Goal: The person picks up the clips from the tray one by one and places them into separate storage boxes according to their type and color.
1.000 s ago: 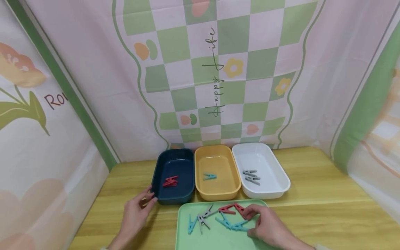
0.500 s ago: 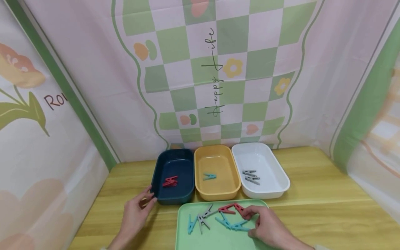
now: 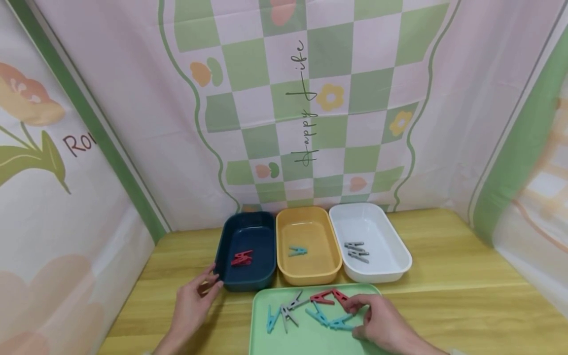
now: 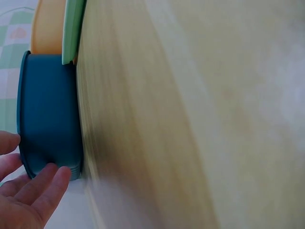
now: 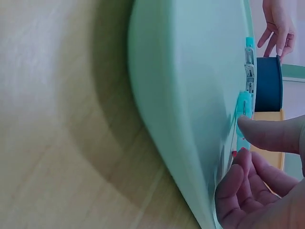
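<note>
My right grip (image 3: 379, 318) stands narrow, thumb and fingertips apart at a teal clip (image 3: 336, 323) on the green tray (image 3: 306, 341), a red clip (image 3: 339, 296) just beside; I cannot tell whether it pinches either. My left grip (image 3: 194, 300) rests, fingers spread, against the navy bin (image 3: 261, 241).

The navy tray (image 3: 263, 236) beside the left hand (image 3: 193, 301) is showing smooth, glossy plastic. Under the right hand (image 3: 379, 318), the matt green tray (image 3: 301, 342) is carrying plastic pegs (image 3: 271, 323). Wood-grained bench (image 3: 466, 291) is gleaming below both; creased cloth (image 3: 330, 49) is hanging beyond.
</note>
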`<state>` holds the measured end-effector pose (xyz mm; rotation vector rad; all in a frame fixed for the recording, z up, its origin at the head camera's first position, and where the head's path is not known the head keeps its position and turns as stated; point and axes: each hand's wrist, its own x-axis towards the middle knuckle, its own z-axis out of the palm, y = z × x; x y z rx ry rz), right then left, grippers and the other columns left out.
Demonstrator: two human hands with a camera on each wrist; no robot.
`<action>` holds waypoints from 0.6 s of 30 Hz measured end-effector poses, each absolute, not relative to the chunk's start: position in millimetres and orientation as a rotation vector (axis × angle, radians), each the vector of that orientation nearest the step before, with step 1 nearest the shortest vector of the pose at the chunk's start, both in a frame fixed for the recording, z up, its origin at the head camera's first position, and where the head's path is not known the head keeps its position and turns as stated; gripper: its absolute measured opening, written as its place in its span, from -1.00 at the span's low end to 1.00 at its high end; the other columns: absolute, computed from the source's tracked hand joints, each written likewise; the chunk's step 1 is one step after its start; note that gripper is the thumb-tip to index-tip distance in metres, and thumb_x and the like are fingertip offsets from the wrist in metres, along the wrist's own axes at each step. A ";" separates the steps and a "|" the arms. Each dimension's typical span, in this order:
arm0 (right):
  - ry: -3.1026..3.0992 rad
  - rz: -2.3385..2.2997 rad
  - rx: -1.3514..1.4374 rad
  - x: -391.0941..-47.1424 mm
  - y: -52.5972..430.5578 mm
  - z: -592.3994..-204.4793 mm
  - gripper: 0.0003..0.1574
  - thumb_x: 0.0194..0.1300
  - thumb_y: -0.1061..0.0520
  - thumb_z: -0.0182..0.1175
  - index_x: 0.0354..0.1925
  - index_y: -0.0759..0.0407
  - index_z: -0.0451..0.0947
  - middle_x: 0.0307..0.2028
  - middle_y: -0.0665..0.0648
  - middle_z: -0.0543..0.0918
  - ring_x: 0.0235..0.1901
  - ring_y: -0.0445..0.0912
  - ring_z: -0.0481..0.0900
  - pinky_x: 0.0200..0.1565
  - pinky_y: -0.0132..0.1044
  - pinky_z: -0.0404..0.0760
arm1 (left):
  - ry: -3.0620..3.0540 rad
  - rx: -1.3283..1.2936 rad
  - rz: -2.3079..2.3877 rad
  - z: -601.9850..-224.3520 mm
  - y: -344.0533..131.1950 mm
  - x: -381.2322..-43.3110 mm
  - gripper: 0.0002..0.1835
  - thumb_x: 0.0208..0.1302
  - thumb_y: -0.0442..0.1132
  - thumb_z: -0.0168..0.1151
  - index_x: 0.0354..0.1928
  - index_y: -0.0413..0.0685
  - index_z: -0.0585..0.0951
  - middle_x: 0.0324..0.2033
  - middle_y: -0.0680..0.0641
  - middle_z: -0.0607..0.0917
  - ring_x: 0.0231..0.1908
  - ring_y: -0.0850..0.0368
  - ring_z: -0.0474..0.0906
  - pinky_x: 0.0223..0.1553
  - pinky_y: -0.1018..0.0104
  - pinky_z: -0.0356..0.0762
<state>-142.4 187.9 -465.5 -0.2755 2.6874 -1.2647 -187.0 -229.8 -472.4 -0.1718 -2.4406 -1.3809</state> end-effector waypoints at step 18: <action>2.658 -1.268 -0.456 -141.0 193.2 -460.1 -0.54 -0.23 0.26 0.50 -0.23 0.07 0.69 -0.45 0.01 0.52 -0.55 -0.19 0.39 -0.58 -0.37 0.38 | -2.431 -0.181 -1.374 -473.1 -229.5 -186.7 -0.82 0.15 -0.36 0.36 -0.18 -0.15 0.65 0.18 -0.12 0.51 -0.09 0.01 0.63 -0.20 0.40 0.65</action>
